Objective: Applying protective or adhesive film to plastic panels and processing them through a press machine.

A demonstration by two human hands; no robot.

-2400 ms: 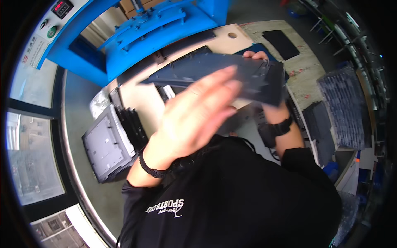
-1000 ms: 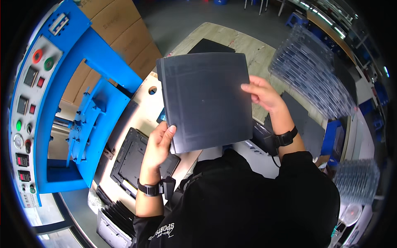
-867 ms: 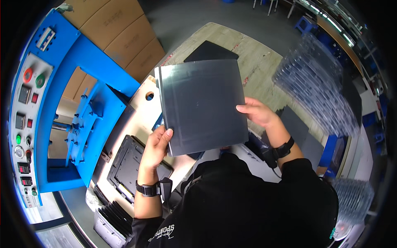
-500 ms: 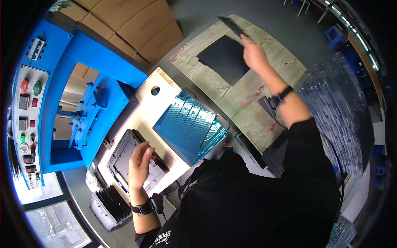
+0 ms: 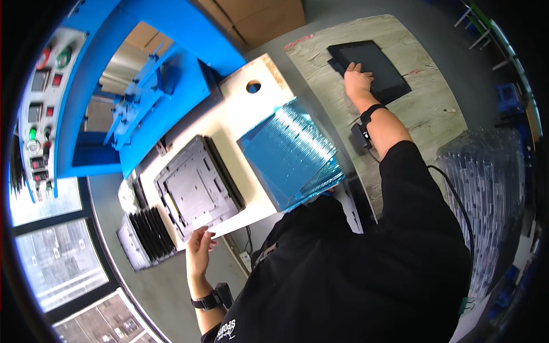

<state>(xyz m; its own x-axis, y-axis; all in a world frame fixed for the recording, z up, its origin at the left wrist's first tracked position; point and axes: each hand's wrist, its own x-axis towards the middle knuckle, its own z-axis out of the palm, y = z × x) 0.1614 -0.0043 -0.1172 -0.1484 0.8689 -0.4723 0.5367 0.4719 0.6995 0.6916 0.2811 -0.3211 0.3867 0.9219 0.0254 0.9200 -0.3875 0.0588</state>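
Note:
My right hand [image 5: 357, 77] reaches far out and lies on the near left edge of a flat black panel [image 5: 374, 67], gripping it. The panel rests on another black panel on a worn wooden table [image 5: 423, 114]. My left hand [image 5: 199, 248] hangs low by the front edge of a white bench [image 5: 240, 108], fingers apart and empty. It is nearest a grey metal frame [image 5: 194, 191] lying on that bench. A stack of sheets covered in blue film [image 5: 291, 154] lies on the bench between my hands.
A blue press machine [image 5: 154, 86] stands behind the bench, with a control panel of coloured buttons [image 5: 40, 103] at its left. A rack of black panels [image 5: 146, 237] sits below the bench. Stacked clear plastic trays [image 5: 486, 194] fill the right side. Cardboard boxes [image 5: 251, 17] stand at the back.
The black panel, held up in both hands a second ago, has been carried right by my right hand and laid on the wooden table. My left hand let go and dropped to the bench's edge.

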